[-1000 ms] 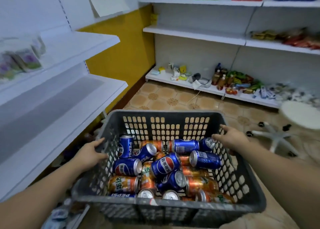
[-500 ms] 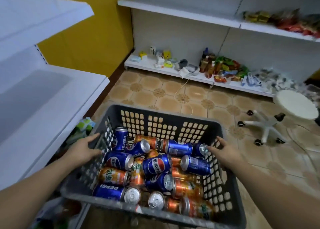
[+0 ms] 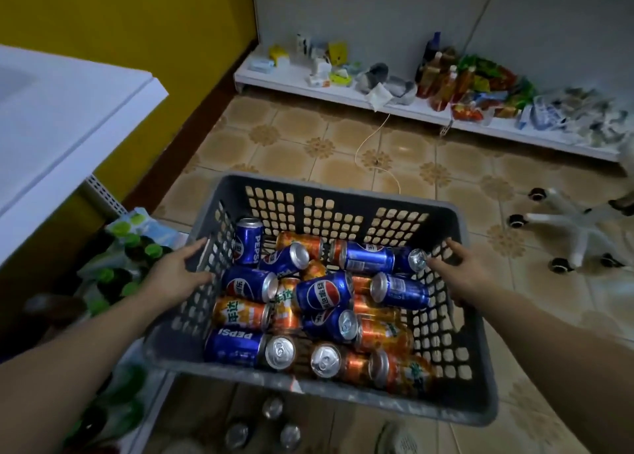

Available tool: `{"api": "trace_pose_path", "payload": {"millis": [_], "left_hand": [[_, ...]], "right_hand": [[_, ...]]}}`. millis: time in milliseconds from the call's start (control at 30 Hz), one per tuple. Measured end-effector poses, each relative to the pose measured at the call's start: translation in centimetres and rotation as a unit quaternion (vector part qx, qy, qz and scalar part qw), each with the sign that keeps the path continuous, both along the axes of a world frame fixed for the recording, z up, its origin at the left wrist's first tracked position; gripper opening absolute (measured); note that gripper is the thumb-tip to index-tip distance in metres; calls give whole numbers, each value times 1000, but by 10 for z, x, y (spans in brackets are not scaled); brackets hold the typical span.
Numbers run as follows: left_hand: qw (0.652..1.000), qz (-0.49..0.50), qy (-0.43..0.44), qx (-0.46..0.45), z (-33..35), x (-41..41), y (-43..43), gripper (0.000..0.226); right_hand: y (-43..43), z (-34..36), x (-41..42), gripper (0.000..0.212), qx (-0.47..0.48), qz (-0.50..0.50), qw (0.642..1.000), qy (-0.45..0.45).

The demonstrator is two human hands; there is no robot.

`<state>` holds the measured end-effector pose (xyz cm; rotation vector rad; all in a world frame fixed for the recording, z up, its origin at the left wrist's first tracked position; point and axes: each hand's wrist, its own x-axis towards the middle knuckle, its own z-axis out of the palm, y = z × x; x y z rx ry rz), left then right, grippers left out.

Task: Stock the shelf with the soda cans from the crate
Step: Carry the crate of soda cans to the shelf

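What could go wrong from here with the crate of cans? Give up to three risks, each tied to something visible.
1. The left hand and right hand only press on the crate's side walls, so it may slip or tilt and spill the loose cans.
2. The cans on the floor below the crate could be hit if it is lowered there.
3. The white cable and chair base lie on the floor ahead; a foot might catch.
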<state>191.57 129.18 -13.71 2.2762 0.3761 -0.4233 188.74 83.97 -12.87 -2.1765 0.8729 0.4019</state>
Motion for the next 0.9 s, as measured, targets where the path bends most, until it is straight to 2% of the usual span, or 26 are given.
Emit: {"api": "trace_pose_path", "payload": {"millis": [367,900], "left_hand": [[1000,-5,-5,12,-121,48,-3,73],[999,2,48,20,-246,11,25,74]], "right_hand": [[1,-125,44,70,-17,17,1000,2],[24,-227,20,68,-52,46,997,20]]}}
